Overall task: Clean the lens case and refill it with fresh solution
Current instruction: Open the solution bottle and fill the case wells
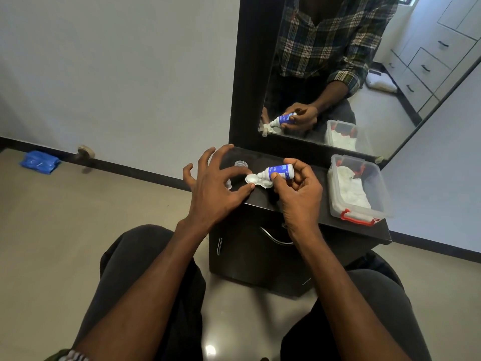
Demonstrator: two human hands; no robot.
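Centrally in the frame, the lens case [257,181] lies on the dark counter [312,204]: white, two round wells joined side by side, both uncapped. The left well shows as a pale shallow cup; the right well is partly hidden by the bottle tip and the thumb. The solution bottle [278,172] is small w/ a blue label and white nozzle, tilted nearly flat, nozzle pointing left over the case's left well. Can't tell if liquid is coming out.

The right hand [299,194] has its grip closed round the bottle, thumb on the label, fingers curled behind. The left hand [216,183] is spread wide, grip open, holding nothing; its thumb tip rests on the counter just left of the case.

A clear cap [240,163] sits above-left of the case, near the mirror [338,74] base. Another small clear piece [229,184] peeks out beside the left hand, too hidden to identify.

Case is close to the counter's front-left edge. At right of frame, a clear plastic box [359,188] w/ red latches, white cloth inside, stands well apart from the case; bare counter lies between them.
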